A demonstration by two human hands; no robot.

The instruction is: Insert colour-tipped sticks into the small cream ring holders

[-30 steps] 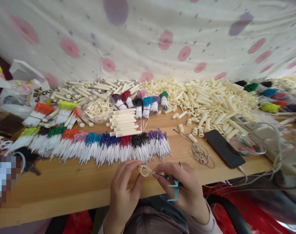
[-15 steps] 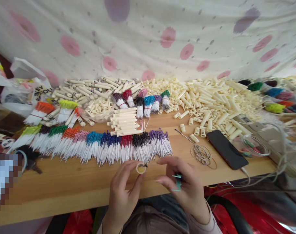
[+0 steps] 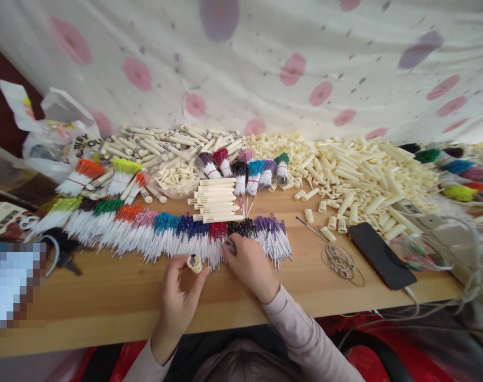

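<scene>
My left hand [image 3: 177, 297] is closed, with thumb and fingers pinching a cream plastic pen barrel [image 3: 194, 264]. Its open round end faces up toward me and a dark tip shows inside. My right hand [image 3: 251, 265] is closed over the row of pen refills, its fingertips between the red refills [image 3: 216, 249] and the black refills [image 3: 244, 228]. A small greyish-teal tool [image 3: 229, 244], partly hidden, sticks out at those fingertips. Blue refills [image 3: 191, 228] lie left of the hand and purple refills [image 3: 272, 233] to its right. Behind them is a stack of slotted cream barrels [image 3: 219, 200].
Banded refill bundles [image 3: 255, 178] stand behind the stack. Loose cream pen parts [image 3: 352, 164] are heaped along the patterned curtain [image 3: 265, 101]. To the right lie a wire coil [image 3: 342, 262], a phone [image 3: 380, 254] and cables. Keys [image 3: 66, 257] and a pixelated screen [image 3: 10, 286] are at left.
My right hand has moved left and forward, from beside the left hand onto the red and black refills. The left hand has shifted left with the barrel. The view has shifted slightly.
</scene>
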